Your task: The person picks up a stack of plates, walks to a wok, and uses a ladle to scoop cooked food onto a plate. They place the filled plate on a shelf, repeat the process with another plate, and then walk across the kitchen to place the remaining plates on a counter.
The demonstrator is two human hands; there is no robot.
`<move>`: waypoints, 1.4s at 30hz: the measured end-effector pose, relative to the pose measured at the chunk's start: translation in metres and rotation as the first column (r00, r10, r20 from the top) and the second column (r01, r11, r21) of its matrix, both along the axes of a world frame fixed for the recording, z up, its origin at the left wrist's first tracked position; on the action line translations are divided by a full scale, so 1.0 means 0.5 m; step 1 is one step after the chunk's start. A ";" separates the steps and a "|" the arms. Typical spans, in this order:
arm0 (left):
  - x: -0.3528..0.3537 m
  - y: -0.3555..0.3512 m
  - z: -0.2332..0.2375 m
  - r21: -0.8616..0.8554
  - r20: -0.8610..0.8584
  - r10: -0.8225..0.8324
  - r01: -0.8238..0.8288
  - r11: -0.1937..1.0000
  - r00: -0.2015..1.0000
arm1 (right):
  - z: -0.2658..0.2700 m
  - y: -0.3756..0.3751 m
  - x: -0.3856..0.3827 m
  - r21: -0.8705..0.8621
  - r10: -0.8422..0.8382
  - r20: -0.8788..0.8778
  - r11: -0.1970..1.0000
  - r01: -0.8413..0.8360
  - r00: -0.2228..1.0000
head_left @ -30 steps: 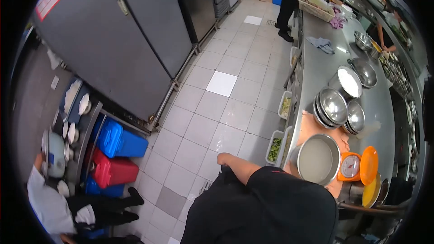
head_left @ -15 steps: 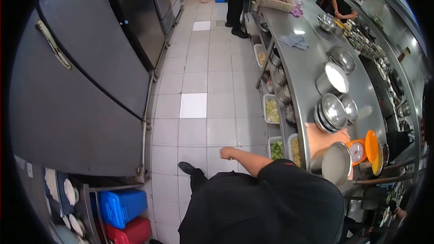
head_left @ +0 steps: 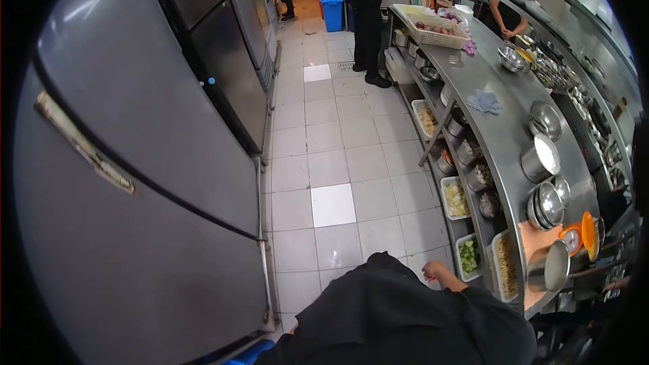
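My right hand [head_left: 434, 272] hangs low over the tiled floor, beside the bottom shelf of the steel table. Its fingers look loosely curled, with nothing visible in them. Closest to it is a white tub of chopped green vegetables [head_left: 468, 257]. A tub of pale noodle-like strips [head_left: 506, 267] sits just to the right of that. Of my left hand [head_left: 293, 329], only a small patch of skin shows past my black clothing at the lower left; the fingers are hidden.
Grey refrigerator doors [head_left: 145, 230] line the left side. On the right, the long steel table [head_left: 500, 138] carries metal bowls [head_left: 546, 206], pots and an orange scale [head_left: 572, 238]. A person in black [head_left: 368, 20] stands ahead by the table, another behind it. A blue bin [head_left: 332, 10] stands farther back.
My view has turned and shifted, so the refrigerators look larger and the table sits farther right. My right hand has swung right, toward the shelf. The person ahead shows more fully.
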State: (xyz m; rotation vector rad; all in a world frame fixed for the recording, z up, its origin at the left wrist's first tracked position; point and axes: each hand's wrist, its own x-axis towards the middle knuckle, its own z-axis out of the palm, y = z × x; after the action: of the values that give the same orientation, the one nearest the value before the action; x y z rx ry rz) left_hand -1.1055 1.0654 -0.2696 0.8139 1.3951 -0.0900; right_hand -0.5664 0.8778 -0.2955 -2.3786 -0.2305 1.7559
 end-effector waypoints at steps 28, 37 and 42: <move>0.251 1.024 0.046 -0.167 -0.051 -0.027 0.018 0.986 0.998 | 0.254 1.437 0.240 0.561 -0.060 -0.302 0.796 0.229 0.951; 0.382 1.582 0.020 -0.242 0.098 -0.253 0.270 0.932 0.962 | 0.157 1.388 0.233 0.290 0.673 0.331 0.594 -0.750 0.661; 0.429 1.880 0.066 -0.274 0.126 -0.326 0.349 0.896 0.937 | 0.045 1.436 0.246 -0.172 -0.192 -0.087 0.969 0.175 0.978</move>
State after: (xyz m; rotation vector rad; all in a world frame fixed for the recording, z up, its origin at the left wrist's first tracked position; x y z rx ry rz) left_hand -0.8911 2.0056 -0.2368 0.7935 1.1209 -0.5195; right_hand -0.4434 1.5958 -0.2729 -2.3204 0.1498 1.8658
